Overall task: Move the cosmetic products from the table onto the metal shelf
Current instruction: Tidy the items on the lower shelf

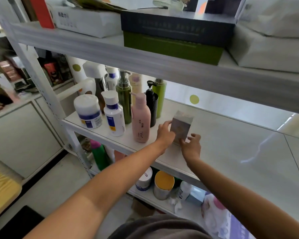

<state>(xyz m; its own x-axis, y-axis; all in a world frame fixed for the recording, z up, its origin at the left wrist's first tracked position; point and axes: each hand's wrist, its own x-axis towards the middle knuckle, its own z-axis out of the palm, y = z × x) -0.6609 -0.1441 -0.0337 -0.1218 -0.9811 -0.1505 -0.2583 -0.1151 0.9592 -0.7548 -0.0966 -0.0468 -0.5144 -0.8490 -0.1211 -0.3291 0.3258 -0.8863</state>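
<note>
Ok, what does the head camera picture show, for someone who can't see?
A small box stands on a white shelf between two hands: the left hand grips its side, the right hand is at its bottom corner. Bottles stand beside it.

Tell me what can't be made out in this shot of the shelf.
Head view throughout:
- Print on the small box between the left hand and right hand: blurred.
- Whether the right hand grips it or only touches it: hidden by its own fingers.
- The table: outside the frame.
- Jars underneath: partly hidden by the shelf board.
</note>
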